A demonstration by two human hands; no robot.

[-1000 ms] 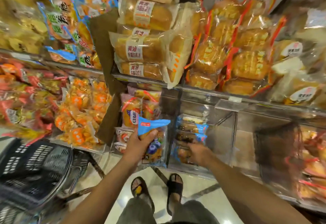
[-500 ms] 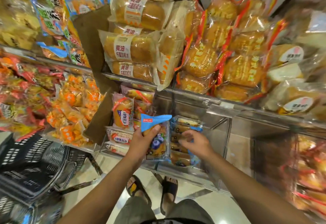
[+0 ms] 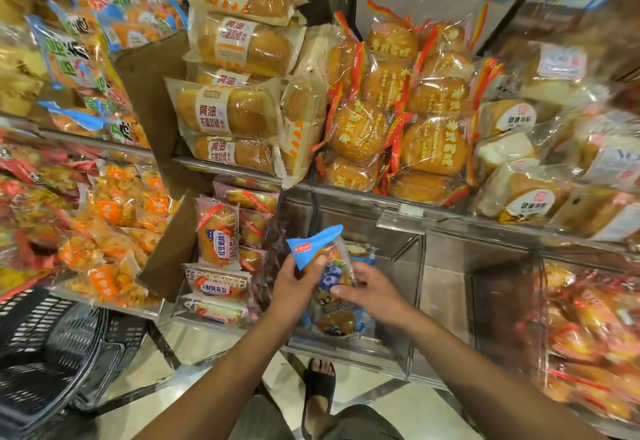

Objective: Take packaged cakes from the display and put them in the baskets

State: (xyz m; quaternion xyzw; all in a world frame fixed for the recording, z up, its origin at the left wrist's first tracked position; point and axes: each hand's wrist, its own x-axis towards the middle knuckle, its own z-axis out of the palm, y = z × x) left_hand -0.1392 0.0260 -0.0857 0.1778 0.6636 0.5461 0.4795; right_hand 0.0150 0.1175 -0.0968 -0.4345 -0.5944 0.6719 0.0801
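Black plastic basket, lower left, stands well apart from the clear acrylic display bin at centre. In front of that bin the left hand grips a blue-topped cake packet about its middle. The right hand pinches the packet's lower side with thumb and curled fingers. Best practice, as judged: settle one firm grip on the wrapper without crushing the cake, then swing left and lower it in rather than dropping it.

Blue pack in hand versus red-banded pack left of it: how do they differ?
The blue pack has a blue top and blueberry print; the red pack has red bands. The left hand and right hand hold the blue pack; the red pack stands untouched. Both show golden cake.
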